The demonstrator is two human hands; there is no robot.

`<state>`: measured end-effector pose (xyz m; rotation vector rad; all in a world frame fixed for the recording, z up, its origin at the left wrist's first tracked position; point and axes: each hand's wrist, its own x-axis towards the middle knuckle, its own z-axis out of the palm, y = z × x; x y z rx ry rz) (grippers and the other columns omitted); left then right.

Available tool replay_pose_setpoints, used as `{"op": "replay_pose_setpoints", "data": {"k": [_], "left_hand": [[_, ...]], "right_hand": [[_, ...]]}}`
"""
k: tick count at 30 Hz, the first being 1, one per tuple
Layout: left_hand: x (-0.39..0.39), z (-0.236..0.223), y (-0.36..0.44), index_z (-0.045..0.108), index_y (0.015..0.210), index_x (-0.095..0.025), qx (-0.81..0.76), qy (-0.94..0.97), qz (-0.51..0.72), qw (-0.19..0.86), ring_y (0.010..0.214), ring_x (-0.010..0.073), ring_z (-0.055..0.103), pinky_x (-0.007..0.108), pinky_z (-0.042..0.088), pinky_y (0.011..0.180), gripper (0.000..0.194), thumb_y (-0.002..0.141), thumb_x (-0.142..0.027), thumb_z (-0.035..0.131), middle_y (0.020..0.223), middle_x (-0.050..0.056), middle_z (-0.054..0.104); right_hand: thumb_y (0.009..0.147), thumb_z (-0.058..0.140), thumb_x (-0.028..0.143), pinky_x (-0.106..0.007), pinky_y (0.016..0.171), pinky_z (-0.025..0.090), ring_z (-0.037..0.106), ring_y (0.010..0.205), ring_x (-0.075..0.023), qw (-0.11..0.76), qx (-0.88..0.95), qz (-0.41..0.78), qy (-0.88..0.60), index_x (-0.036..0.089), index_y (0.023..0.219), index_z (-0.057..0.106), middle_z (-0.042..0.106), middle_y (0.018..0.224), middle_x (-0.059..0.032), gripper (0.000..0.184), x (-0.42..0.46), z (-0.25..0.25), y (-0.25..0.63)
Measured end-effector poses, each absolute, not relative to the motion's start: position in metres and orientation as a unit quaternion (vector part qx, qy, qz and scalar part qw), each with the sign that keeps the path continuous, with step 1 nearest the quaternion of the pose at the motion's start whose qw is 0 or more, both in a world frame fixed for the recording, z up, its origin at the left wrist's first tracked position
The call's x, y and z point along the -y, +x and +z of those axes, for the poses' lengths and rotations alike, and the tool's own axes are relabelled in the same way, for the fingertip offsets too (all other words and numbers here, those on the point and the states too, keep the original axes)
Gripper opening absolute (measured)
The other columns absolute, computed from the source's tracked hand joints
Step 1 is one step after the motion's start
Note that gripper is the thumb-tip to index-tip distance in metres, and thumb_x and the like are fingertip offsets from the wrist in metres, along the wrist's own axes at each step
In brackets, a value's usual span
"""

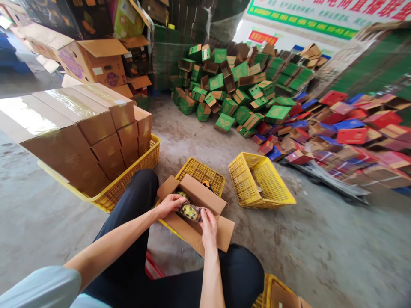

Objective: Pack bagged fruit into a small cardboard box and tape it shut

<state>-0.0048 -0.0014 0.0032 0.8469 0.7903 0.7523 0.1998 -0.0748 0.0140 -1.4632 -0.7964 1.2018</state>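
Note:
An open cardboard box [204,195] with raised flaps sits between my knees on an upturned-looking yellow plastic crate [195,167]. Over its opening, a yellow item in dark-spotted see-through wrapping [190,211] is stretched between my two hands. My left hand [171,204] pinches the wrapping at its left end, fingers closed. At the other end my right hand [208,223] is closed on the wrapping too. Behind it, a similar yellow wrapped item [183,195] shows inside the box. What lies deeper is hidden.
Taped cardboard boxes [96,113] fill a yellow crate [128,182] on my left. Another yellow crate [262,182] stands at right, a further one [272,288] by my right knee. Green boxes [224,122] and red and blue boxes [351,136] lie heaped beyond.

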Motion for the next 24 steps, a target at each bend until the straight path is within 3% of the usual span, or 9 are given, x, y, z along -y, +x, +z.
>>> {"op": "replay_pose_setpoints", "data": {"k": [5, 12, 24], "left_hand": [[0.0013, 0.0008, -0.0033, 0.074, 0.091, -0.011, -0.375, 0.391, 0.358, 0.761, 0.067, 0.0119, 0.059, 0.023, 0.044, 0.066, 0.061, 0.068, -0.067, 0.085, 0.08, 0.004, 0.069], [0.0, 0.0011, -0.0018, 0.062, 0.071, -0.014, -0.397, 0.381, 0.381, 0.743, 0.055, 0.0075, 0.048, 0.021, 0.037, 0.057, 0.059, 0.065, -0.068, 0.086, 0.061, -0.004, 0.054], [-0.0033, -0.0012, 0.0014, 0.054, 0.07, -0.016, -0.406, 0.357, 0.396, 0.742, 0.055, 0.0067, 0.047, 0.02, 0.039, 0.055, 0.065, 0.062, -0.073, 0.085, 0.061, -0.005, 0.05]], "right_hand": [[0.08, 0.074, 0.065, -0.029, 0.072, 0.055, 0.071, 0.095, -0.0237, 0.521, 0.318, 0.501, -0.614, 0.026, 0.103, 0.074, 0.078, 0.111, -0.0056, 0.046, 0.0753, 0.0178, 0.1977], [0.077, 0.077, 0.065, -0.03, 0.072, 0.056, 0.071, 0.097, -0.0253, 0.53, 0.299, 0.511, -0.606, 0.025, 0.1, 0.074, 0.077, 0.111, -0.0067, 0.046, 0.0748, 0.0232, 0.1931], [0.067, 0.085, 0.062, -0.034, 0.075, 0.061, 0.071, 0.108, -0.029, 0.574, 0.192, 0.511, -0.61, 0.025, 0.104, 0.074, 0.077, 0.114, -0.0074, 0.054, 0.0696, 0.0156, 0.1921]]}}
